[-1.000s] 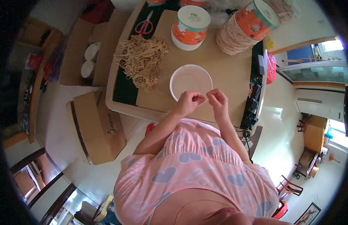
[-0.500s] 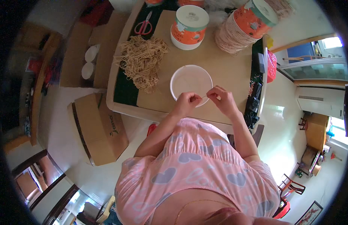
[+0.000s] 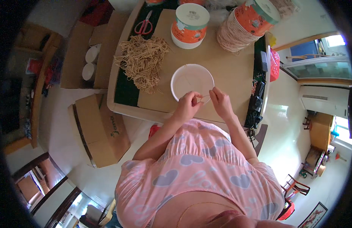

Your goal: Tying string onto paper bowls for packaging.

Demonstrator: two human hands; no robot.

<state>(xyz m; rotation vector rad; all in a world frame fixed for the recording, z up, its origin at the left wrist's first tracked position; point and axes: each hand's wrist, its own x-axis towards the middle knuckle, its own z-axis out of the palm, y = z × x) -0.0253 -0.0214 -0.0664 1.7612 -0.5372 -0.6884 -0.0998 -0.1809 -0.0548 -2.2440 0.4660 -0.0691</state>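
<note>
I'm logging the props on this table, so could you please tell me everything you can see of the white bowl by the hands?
The white bowl is round, shallow, seemingly paper, and stands upright and open on the brown cardboard sheet. Inside looks empty but for thin faint lines, perhaps string. Both hands, left hand and right hand, meet at its near rim, pinching something small there. A tan string pile lies apart, to its left.

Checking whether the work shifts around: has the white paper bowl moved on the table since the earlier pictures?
No. The white paper bowl sits in the same spot, just right of the pile of tan string and below the orange tub.
</note>
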